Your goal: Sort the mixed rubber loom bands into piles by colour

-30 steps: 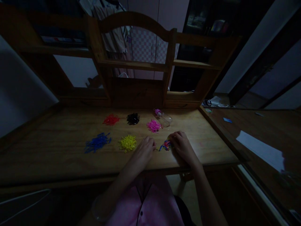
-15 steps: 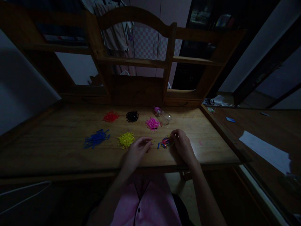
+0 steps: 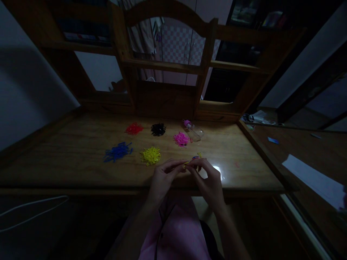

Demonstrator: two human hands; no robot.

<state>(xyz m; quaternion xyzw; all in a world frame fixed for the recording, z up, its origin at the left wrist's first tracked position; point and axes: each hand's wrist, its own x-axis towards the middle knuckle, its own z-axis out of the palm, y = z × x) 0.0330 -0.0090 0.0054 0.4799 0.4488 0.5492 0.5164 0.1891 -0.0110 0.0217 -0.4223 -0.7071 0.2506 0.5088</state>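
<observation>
My left hand (image 3: 164,177) and my right hand (image 3: 210,181) meet fingertip to fingertip just above the desk, both closed in a pinch. Between them shows a small yellow plastic clip (image 3: 187,163); its exact kind is too small to make out. Behind the right fingers lies a mixed-colour pile of clips (image 3: 195,157), mostly hidden. Left of my hands is a yellow pile (image 3: 150,156). Beyond are a pink pile (image 3: 181,139), a black pile (image 3: 158,129) and a red pile (image 3: 134,128), with a blue pile (image 3: 118,152) at the left.
A clear bottle with a pink top (image 3: 197,133) lies on the wooden desk (image 3: 73,155) behind the pink pile. A wooden shelf unit (image 3: 165,66) rises along the back edge. To the right, white paper (image 3: 311,180) and a small blue card (image 3: 273,140) rest on another brown surface.
My hands were apart and have come together at the yellow clip, the right one moving left and now covering most of the mixed pile. The camera view has shifted slightly.
</observation>
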